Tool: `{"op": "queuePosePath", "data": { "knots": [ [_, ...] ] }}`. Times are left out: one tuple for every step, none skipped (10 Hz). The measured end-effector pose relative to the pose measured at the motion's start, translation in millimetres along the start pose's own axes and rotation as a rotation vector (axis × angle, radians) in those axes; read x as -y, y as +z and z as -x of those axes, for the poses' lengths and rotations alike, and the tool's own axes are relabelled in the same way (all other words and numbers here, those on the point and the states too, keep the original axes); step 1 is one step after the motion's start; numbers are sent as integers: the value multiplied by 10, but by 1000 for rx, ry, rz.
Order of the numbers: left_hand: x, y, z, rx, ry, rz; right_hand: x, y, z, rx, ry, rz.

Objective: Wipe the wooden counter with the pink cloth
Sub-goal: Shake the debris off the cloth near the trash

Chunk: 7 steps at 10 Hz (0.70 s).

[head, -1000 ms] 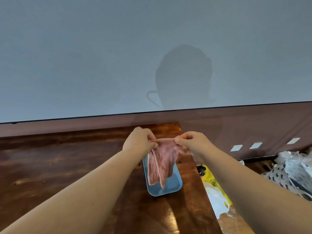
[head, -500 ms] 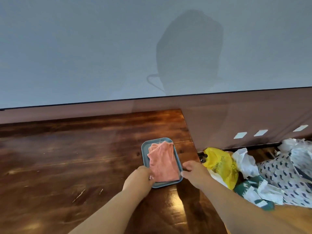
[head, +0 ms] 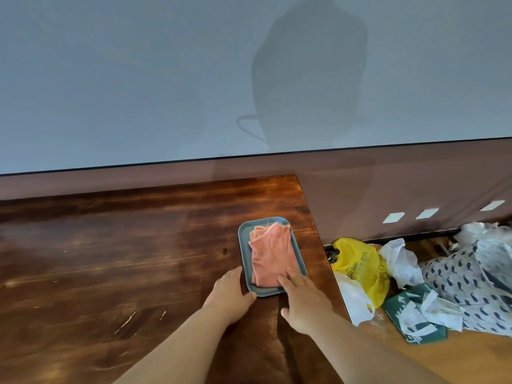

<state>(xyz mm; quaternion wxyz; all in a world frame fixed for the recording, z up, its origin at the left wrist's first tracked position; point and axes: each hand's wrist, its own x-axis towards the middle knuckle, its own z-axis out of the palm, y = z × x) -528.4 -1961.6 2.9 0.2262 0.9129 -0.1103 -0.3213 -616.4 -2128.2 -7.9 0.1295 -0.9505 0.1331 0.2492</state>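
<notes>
Now both hands at the blue tray (head: 243, 250), pink cloth (head: 273, 254) folded inside.
Left hand (head: 231, 296) steadies tray's near-left corner, fingers loosely extended; right hand (head: 303, 297) lies flat-fingered on cloth's near edge, so it stays put.

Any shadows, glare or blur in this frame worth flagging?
Head view: a person's shadow falls on the grey wall; a soft sheen lies on the wooden counter; straight edges bow from the wide lens; pink cloth, tray and both hands look sharp.
</notes>
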Motion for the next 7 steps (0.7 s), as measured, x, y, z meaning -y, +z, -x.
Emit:
{"op": "queuePosePath", "data": {
  "knots": [
    [13, -83, -5, -74, -48, 45, 40, -115, -4, -81, 87, 16],
    [51, -92, 65, -87, -25, 80, 265, -16, 56, -123, 70, 16],
    [107, -98, 146, -89, -8, 85, 455, 193, 87, -11, 97, -18],
    [167, -147, 193, -83, -9, 76, 453, 240, -11, 21, 94, -73],
    [196, -265, 206, -91, 8, 73, 401, 61, -140, 42, 60, -166],
    [197, -378, 226, -94, 33, 93, 383, -115, -194, -26, 49, -244],
    [124, -580, 239, -138, 87, 113, 471, -374, -184, -160, 38, -336]
  ]
}}
